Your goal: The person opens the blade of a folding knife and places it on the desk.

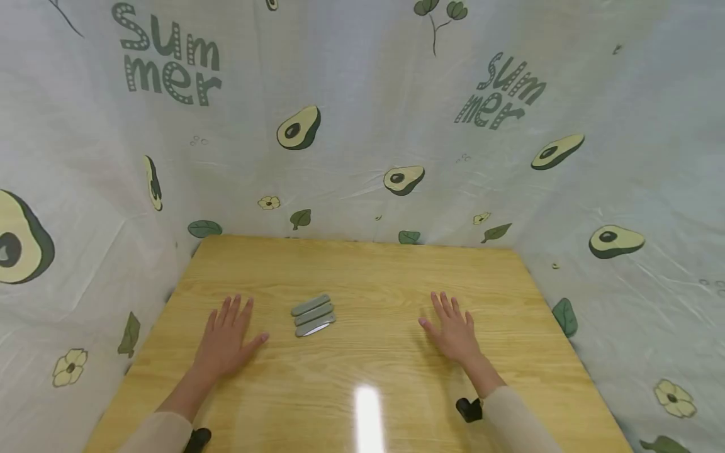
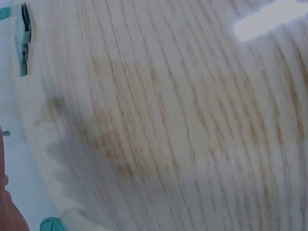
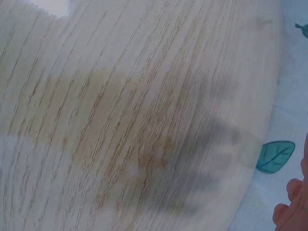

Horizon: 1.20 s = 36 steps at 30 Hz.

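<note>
Three slim grey knives [image 1: 314,314] lie side by side left of the centre of the head frame, the lowest showing a pale, blade-like edge. They look light and stiff, perhaps a little slippery; the long grey sides would be the place to pinch, clear of that edge. The left hand [image 1: 225,345], lower left, and right hand [image 1: 455,333], lower right, are spread and hold nothing. The wood-grained surface [image 1: 368,270] looks glossy, with a glare [image 1: 368,418] at lower centre; avocado-printed cloth [image 1: 351,75] encloses its far edge and sides.
</note>
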Available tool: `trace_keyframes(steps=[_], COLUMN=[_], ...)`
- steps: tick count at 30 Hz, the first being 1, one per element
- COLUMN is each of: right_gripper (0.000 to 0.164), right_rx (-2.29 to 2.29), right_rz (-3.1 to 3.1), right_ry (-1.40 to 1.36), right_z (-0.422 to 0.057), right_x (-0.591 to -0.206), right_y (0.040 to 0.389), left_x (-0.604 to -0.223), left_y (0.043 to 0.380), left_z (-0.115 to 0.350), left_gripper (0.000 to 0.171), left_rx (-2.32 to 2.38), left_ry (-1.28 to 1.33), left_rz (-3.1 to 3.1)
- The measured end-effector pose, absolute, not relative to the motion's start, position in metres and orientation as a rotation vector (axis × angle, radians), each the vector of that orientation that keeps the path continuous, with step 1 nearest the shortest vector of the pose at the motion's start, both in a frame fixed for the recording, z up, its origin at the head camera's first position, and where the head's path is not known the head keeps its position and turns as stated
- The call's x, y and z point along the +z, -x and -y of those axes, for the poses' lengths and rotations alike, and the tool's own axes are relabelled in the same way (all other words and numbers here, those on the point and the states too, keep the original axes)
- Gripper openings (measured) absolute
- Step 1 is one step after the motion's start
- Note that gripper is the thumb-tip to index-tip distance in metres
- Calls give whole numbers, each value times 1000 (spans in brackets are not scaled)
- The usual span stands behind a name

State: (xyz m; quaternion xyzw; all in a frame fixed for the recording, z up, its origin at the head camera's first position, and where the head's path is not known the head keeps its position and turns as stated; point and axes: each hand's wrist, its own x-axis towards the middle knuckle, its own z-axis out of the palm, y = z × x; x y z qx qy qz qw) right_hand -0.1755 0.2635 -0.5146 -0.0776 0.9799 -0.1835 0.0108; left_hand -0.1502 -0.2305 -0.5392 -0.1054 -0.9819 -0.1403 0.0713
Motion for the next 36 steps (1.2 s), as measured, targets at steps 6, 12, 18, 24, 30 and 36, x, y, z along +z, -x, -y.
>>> trace_keyframes(steps=[6, 12, 18, 24, 30, 36], right_gripper=[77, 77, 71, 68, 65, 63], right_rx=[-601, -581, -481, -412, -437, -458], right_rz=[-3058, -3021, -2993, -2963, -2923, -2894], right_ry=[310, 394, 515, 613, 701, 760], right_z=[-248, -220, -195, -177, -156, -131], right_x=[-516, -520, -525, -532, -534, -533], right_y=[181, 184, 184, 185, 186, 180], left_x=[-545, -551, -553, -557, -558, -558], left_y=[147, 142, 142, 142, 136, 132], left_z=[226, 222, 216, 210, 197, 181], left_gripper=[81, 79, 79, 79, 77, 77], left_rx=[-444, -466, -486, -523, -543, -587], left_ry=[400, 436, 439, 493, 553, 607], left_rz=[2931, 2941, 2938, 2946, 2965, 2999])
